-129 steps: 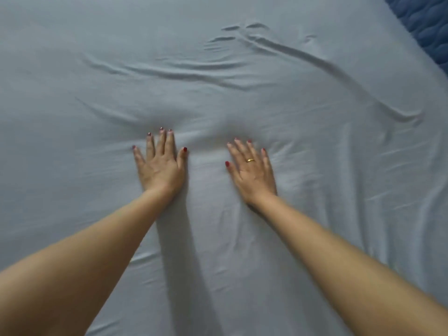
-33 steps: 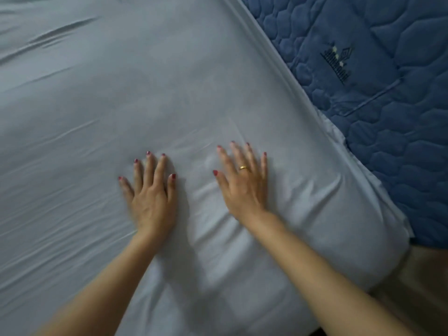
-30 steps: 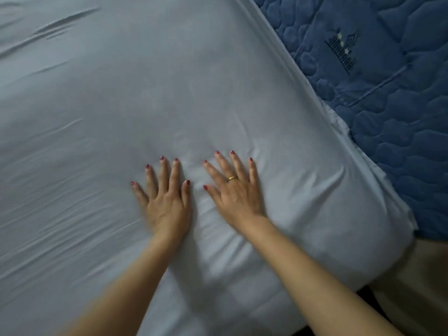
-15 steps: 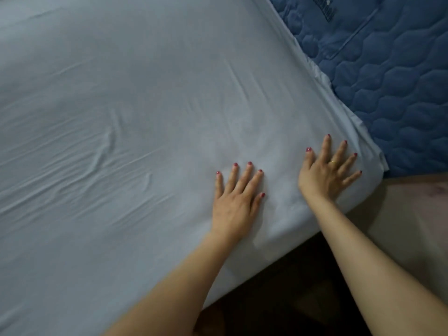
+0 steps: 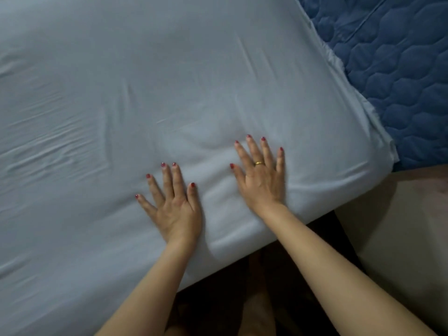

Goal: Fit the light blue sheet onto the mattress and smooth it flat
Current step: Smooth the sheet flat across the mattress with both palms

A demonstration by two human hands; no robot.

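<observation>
left hand (image 5: 175, 208), right hand (image 5: 263, 184), flat on light blue sheet (image 5: 169, 81)

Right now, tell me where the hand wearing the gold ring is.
In the head view, the right hand with the gold ring lies flat on the light blue sheet, right of the left hand, near the mattress corner.

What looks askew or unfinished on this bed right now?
The light blue sheet stops short on the right: its loose edge lies on top, leaving the dark blue quilted mattress bare. Fine wrinkles bunch at left. Both the left hand and right hand press flat.
</observation>
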